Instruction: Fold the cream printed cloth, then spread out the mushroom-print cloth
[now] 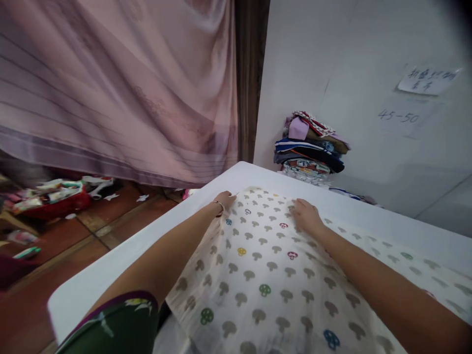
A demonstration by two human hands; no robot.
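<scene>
A thin white cloth [254, 270] printed with grey and a few coloured mushrooms is spread over the white table and hangs toward me over its near edge. My left hand [225, 199], with a bracelet at the wrist, is at the cloth's far left corner, its fingers closed on the edge. On the upper right part of the cloth lies my right hand [307, 215], palm down with the fingers stretched out. More of the same print runs off to the right beneath my right forearm. Slight wrinkles cross the fabric between the two arms.
A stack of folded clothes [311, 147] stands beyond the table [121, 255] against the white wall. Pink curtains [147, 88] hang at the back left. A red basket [55, 201] of small items rests on the tiled floor. Handwritten paper [427, 81] is stuck on the wall.
</scene>
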